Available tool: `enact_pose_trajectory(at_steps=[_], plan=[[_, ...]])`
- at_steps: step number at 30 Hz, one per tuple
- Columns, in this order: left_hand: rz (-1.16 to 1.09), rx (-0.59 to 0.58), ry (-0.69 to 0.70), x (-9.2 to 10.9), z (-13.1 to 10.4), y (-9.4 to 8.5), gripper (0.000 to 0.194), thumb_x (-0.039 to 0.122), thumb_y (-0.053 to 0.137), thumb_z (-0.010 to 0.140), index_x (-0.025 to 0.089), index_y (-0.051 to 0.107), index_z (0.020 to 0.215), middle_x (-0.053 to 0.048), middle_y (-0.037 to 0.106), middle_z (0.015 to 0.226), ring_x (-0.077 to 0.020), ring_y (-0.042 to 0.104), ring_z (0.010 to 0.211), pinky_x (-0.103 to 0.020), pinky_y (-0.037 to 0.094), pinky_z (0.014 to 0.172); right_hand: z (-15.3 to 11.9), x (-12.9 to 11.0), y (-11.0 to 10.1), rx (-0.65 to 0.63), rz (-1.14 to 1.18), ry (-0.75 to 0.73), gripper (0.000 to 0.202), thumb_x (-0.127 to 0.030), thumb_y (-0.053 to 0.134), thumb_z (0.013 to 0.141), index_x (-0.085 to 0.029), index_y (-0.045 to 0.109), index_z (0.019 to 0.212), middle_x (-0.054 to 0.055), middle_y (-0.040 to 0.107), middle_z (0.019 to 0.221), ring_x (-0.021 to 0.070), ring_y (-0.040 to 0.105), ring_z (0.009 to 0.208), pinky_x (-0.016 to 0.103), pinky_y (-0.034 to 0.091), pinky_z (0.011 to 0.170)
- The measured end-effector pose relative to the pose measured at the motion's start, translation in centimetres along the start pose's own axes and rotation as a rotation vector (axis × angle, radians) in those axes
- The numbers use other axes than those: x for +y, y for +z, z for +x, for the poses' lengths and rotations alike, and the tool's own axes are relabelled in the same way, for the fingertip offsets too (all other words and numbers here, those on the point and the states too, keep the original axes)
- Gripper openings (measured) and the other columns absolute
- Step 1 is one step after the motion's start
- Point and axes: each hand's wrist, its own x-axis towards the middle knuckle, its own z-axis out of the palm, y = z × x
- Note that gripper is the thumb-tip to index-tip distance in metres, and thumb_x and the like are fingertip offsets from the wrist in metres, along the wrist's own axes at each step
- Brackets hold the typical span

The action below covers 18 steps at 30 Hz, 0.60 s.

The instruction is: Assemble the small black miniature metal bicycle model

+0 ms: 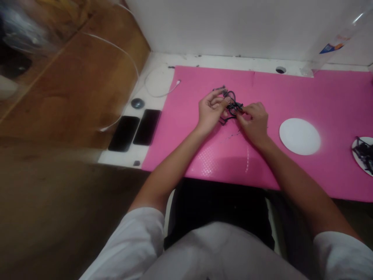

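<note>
Over the pink mat (291,97), both hands work on a small black model bicycle (232,105), whose spoked wheel shows at its upper side. My left hand (209,111) has its thumb and fingers closed on the left part of the model. From the right, my right hand (254,121) pinches its lower right part between thumb and fingers. Thin black pieces stick out below and to the upper left of the left fingers. The fingertips cover part of the model, so its finer parts are hard to make out.
A white round disc (300,136) lies right of my hands. Farther right, a white plate (358,162) holds black parts (364,151). Two dark phones (124,133), a round dark object (137,103) and a white cable (157,96) are at left. A clear bottle (346,39) stands at back right.
</note>
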Motion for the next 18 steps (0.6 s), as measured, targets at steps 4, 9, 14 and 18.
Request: enact_pose_trajectory(at_steps=[4,9,14,18], plan=[[-0.005,0.004,-0.012,0.2,0.0,0.1,0.052,0.056,0.091,0.086,0.026,0.076,0.127,-0.005,0.08,0.093,-0.0141,0.07,0.066,-0.025,0.057,0.06,0.0,-0.1,-0.1,0.027,-0.024,-0.014,0.031,-0.051,0.063,0.107,-0.026,0.078,0.095,0.006,0.074,0.089,0.0286,0.067,0.09,0.055,0.057,0.099],[-0.003,0.023,-0.048,0.9,0.1,0.0,0.051,0.055,0.092,0.086,0.025,0.076,0.125,-0.006,0.08,0.094,-0.0142,0.071,0.066,-0.024,0.056,0.059,0.1,-0.2,-0.2,0.038,-0.046,-0.029,0.027,-0.049,0.065,0.106,-0.026,0.077,0.096,0.005,0.073,0.088,0.0277,0.066,0.09,0.057,0.057,0.102],[0.012,0.041,-0.058,1.2,0.1,0.0,0.056,0.055,0.091,0.087,0.023,0.074,0.129,-0.008,0.081,0.097,-0.0147,0.072,0.067,-0.025,0.057,0.06,0.2,-0.4,-0.4,0.045,-0.038,-0.029,0.025,-0.046,0.065,0.105,-0.027,0.076,0.096,0.005,0.072,0.087,0.0277,0.066,0.09,0.058,0.057,0.103],[0.029,0.063,-0.052,1.6,0.1,0.2,0.057,0.057,0.09,0.087,0.025,0.074,0.131,-0.006,0.08,0.092,-0.0136,0.07,0.063,-0.024,0.056,0.058,0.2,-0.6,-0.6,0.04,-0.031,-0.033,0.023,-0.047,0.066,0.105,-0.027,0.076,0.098,0.004,0.072,0.087,0.0278,0.066,0.091,0.06,0.056,0.106]])
